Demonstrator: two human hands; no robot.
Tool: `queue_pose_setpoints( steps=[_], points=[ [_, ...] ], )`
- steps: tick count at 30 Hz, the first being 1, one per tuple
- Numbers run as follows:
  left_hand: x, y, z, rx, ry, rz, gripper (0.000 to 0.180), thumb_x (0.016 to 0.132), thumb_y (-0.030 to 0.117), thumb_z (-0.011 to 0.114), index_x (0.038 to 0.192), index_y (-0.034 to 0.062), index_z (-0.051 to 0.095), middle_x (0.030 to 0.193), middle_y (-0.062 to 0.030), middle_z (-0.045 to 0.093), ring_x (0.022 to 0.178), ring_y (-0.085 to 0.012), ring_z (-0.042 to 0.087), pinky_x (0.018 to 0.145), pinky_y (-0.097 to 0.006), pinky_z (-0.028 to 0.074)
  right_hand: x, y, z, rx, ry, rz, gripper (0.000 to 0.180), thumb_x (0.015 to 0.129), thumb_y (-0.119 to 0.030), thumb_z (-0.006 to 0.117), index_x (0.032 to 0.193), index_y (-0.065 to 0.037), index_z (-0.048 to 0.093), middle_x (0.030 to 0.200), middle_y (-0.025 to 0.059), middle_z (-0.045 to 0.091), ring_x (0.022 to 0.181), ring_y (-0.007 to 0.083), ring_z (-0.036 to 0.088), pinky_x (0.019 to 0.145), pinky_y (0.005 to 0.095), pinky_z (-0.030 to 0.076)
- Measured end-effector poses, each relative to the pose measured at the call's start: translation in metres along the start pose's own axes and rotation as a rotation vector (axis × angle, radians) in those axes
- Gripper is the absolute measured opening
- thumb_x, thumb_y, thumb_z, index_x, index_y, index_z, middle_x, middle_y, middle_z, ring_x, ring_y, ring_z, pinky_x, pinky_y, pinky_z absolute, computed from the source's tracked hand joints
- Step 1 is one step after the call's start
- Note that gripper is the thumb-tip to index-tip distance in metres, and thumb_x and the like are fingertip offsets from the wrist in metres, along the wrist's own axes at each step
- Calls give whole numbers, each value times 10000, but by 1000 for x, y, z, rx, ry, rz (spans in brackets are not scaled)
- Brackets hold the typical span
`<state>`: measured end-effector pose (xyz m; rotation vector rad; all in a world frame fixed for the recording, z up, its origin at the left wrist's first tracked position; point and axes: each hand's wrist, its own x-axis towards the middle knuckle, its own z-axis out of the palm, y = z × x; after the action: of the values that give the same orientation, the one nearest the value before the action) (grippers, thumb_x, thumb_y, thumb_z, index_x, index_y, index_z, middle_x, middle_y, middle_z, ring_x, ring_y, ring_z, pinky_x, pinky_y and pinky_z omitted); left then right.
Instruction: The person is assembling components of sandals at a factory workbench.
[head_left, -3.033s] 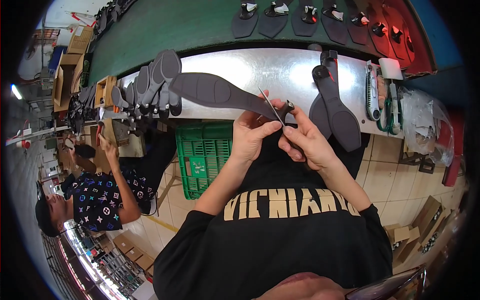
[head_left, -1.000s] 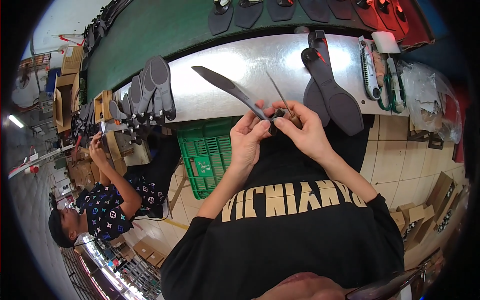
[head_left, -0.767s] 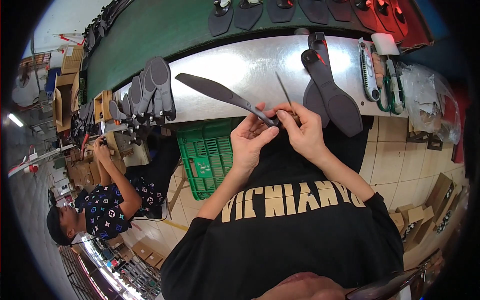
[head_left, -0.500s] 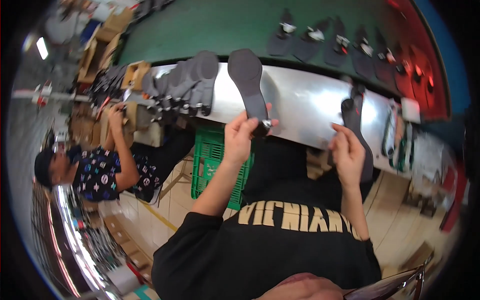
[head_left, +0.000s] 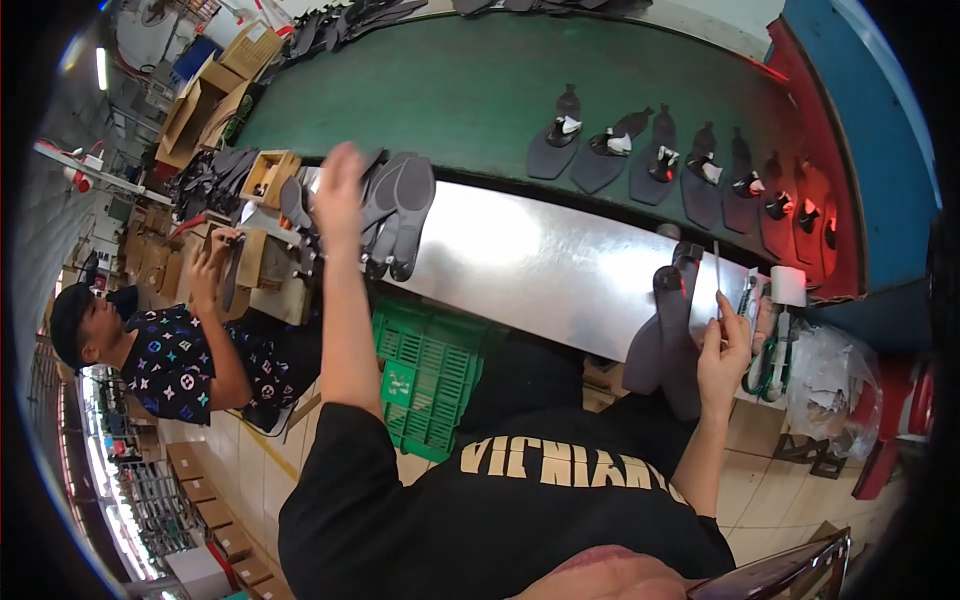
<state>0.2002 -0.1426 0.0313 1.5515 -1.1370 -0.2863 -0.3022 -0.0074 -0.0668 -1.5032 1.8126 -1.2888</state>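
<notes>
My left hand (head_left: 342,195) is stretched out over a pile of dark grey shoe soles (head_left: 412,190) at the left end of a metal ledge. Motion smears its fingers, so I cannot tell whether it touches a sole. In my right hand (head_left: 722,355), a thin silvery stick-like tool (head_left: 717,268) points up from between pinched fingers. Two dark shoe soles (head_left: 672,325) lie crossed beside that hand, their wide ends jutting over the ledge's near edge.
The metal ledge (head_left: 530,250) runs along a green work surface (head_left: 430,90), where a row of dark sandal parts (head_left: 655,160) stands. Below sits a green crate (head_left: 430,385). A co-worker (head_left: 170,350) works at the left. A plastic bag (head_left: 830,385) hangs at the right.
My left hand no longer holds a sole and has swung left to the pile. Where one sole lay at the right, two now lie. My right hand has shifted slightly right.
</notes>
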Motion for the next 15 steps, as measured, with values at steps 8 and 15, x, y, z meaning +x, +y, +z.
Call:
queue_pose_setpoints(
  steps=[8,15],
  points=[
    [-9,-39,244,334,-484,124,652,865,504,635,1352,79,547,1322,-212,576,1258,-376,520,1064,-474,379,17,1,6,-370,-29,-102,381,828,-13,638,1207,-45,635,869,138,561,833,314,563,768,399,447],
    [-43,-54,276,425,-285,180,371,792,284,697,1128,127,695,1354,-187,540,1299,-367,461,1096,-600,276,17,-8,4,-451,8,-199,426,817,-13,644,1240,-64,627,1089,151,545,979,319,543,861,401,440]
  ],
)
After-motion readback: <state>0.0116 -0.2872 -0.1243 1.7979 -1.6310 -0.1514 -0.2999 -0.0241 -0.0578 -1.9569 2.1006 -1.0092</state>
